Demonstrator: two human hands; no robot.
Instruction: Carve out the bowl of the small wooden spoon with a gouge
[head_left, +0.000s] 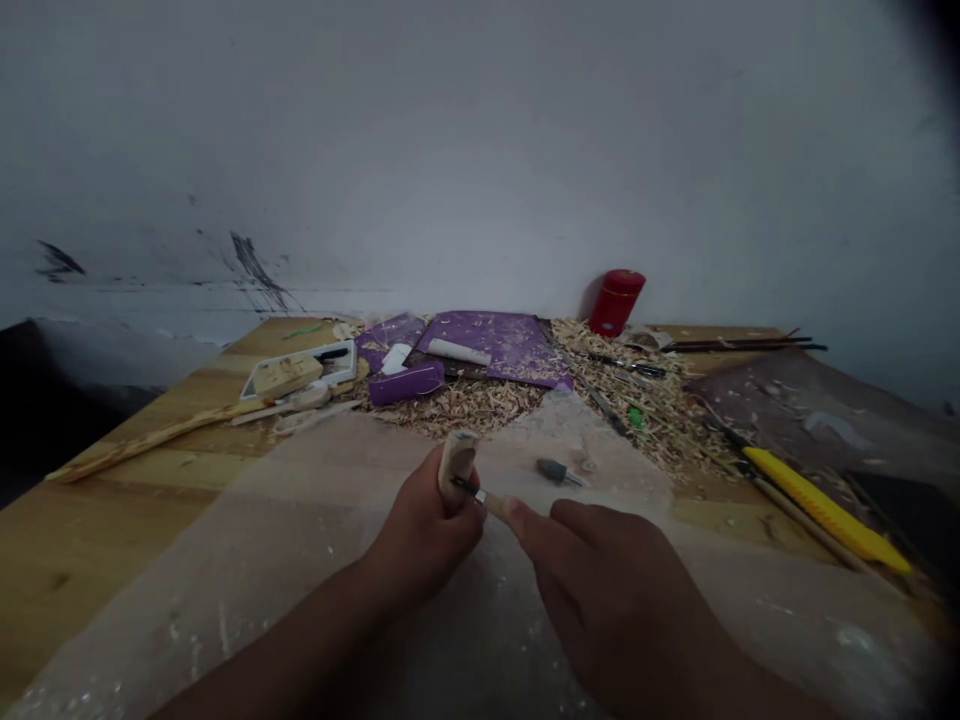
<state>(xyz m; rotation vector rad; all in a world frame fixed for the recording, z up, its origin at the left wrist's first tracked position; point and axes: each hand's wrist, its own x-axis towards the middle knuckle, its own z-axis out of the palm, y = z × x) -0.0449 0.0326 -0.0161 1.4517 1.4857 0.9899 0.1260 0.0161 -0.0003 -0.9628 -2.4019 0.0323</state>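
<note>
My left hand (424,525) is closed around a small pale wooden piece (458,455), held upright with a darker hollow on its near face. In my right hand (600,575) is a carving knife (491,503) with a light wooden handle and a short dark blade. The blade's tip touches the wooden piece near its lower part, close to my left thumb. Just beyond the knife, a grey pointed grinding bit (553,470) with a metal shank lies on the clear plastic sheet (300,530).
Wood shavings (480,408) are heaped behind my hands. Around them lie a purple folder (491,340), a purple roll (406,384), a white tray (343,368), a long stick (150,437) and a yellow-handled tool (825,508). A red canister (618,302) stands by the wall.
</note>
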